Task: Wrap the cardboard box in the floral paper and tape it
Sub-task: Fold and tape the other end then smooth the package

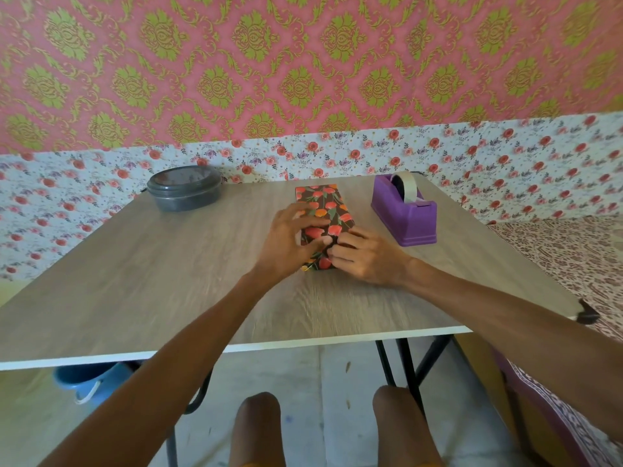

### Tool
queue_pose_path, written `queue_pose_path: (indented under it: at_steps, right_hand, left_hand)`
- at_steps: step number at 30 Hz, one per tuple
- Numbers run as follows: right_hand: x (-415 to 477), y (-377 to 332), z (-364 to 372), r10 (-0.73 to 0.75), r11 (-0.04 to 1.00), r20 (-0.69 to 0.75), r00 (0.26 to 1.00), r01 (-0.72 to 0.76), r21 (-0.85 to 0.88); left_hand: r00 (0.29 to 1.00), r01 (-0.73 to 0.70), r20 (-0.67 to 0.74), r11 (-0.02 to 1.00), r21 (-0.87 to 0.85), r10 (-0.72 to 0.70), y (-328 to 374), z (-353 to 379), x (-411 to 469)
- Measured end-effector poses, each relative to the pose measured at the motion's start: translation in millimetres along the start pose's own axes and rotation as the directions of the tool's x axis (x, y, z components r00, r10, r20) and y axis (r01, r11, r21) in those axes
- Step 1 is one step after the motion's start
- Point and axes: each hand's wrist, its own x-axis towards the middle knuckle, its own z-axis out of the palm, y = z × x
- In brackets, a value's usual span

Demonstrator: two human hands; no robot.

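The box [323, 202] lies flat on the bench [161, 284], just left of the purple tape dispenser [406, 215] and apart from it. Its long side runs away from you. Dark floral paper [341, 218] with red and orange tulips covers the whole top and the side facing the dispenser, so no bare cardboard shows.

Your left grip [290, 240] sits on the side of the box away from the dispenser. Its fingers are curled over the top of the paper and its thumb is bent round the near end, holding the box down.

Your right grip [365, 258] is at the near end of the box, nearer to you than the dispenser and left of it. Its fingers are curled with their tips against the folded paper there, beside your left thumb. Motion blur hides whether they pinch the fold or only press on it.

The dispenser carries a roll of pale tape [406, 187], and its cutter end points toward you.

A grey lidded container [184, 189] stands well left of the dispenser, at the far edge of the bench. A blue bucket [82, 379] sits on the floor below the bench, far left of the dispenser.
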Motion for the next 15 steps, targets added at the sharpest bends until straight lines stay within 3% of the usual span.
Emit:
queue_pose_path:
  at_steps: [3, 10, 15]
  right_hand:
    - [-2.5, 1.6, 1.4, 0.007, 1.000, 0.001, 1.000, -0.007, -0.023]
    - [-11.8, 4.0, -1.8, 0.055, 0.998, 0.039, 0.998, -0.054, -0.029]
    - [-5.2, -13.0, -3.9, 0.318, 0.948, -0.015, 0.948, -0.318, 0.028]
  left_hand:
    - [0.987, 0.073, 0.149, 0.992, -0.107, -0.057, -8.1, 2.4, -1.5]
    - [0.977, 0.051, 0.207, 0.999, -0.011, -0.048, -12.2, -2.5, 8.7]
    - [0.980, 0.065, 0.190, 0.998, -0.027, -0.059, -4.7, -1.4, 9.6]
